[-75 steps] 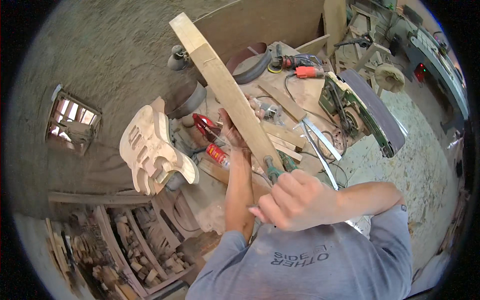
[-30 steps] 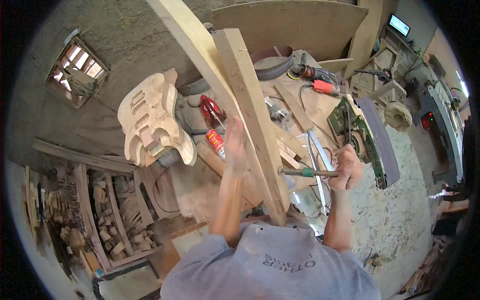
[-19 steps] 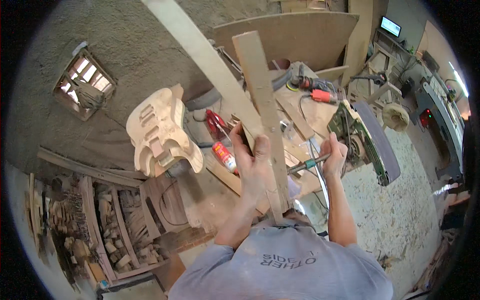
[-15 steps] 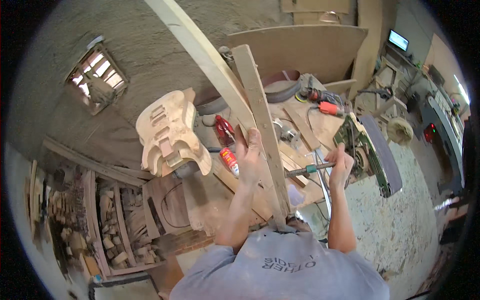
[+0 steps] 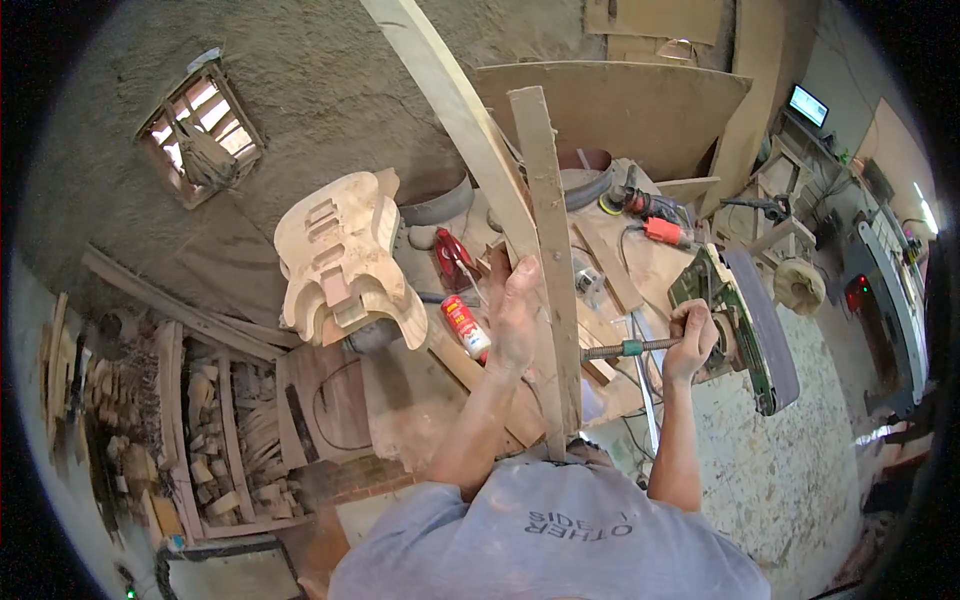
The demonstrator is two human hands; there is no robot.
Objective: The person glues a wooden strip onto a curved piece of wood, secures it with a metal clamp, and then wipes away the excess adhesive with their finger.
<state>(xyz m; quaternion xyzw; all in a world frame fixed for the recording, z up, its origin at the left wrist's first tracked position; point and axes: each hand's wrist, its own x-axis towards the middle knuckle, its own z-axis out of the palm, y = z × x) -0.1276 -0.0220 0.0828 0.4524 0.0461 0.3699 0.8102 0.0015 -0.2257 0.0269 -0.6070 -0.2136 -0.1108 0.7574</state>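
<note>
- Where the rough grey plaster wall (image 5: 300, 90) fills the upper left, we see a cluttered, dusty wooden workbench (image 5: 420, 400) below it, its near edge hidden by our own grey shirt.
- We see two long pale planks: a wide one (image 5: 455, 110) running off the top edge, and a narrower, rougher strip (image 5: 550, 230) standing steeply against it.
- An unfinished guitar body (image 5: 340, 260), bare light wood with routed cavities, leans left of the planks.
- A green belt sander (image 5: 735, 310) with a dark belt lies to the right.
- Our left hand (image 5: 515, 315) is wrapped around the planks, fingers closed on their edges.
- Our right hand (image 5: 692, 340) is fisted on the handle of a threaded clamp screw (image 5: 625, 349) that meets the strip; the clamp's frame we cannot make out.
- A small red glue bottle (image 5: 466, 326) lies just left of the left hand.
</note>
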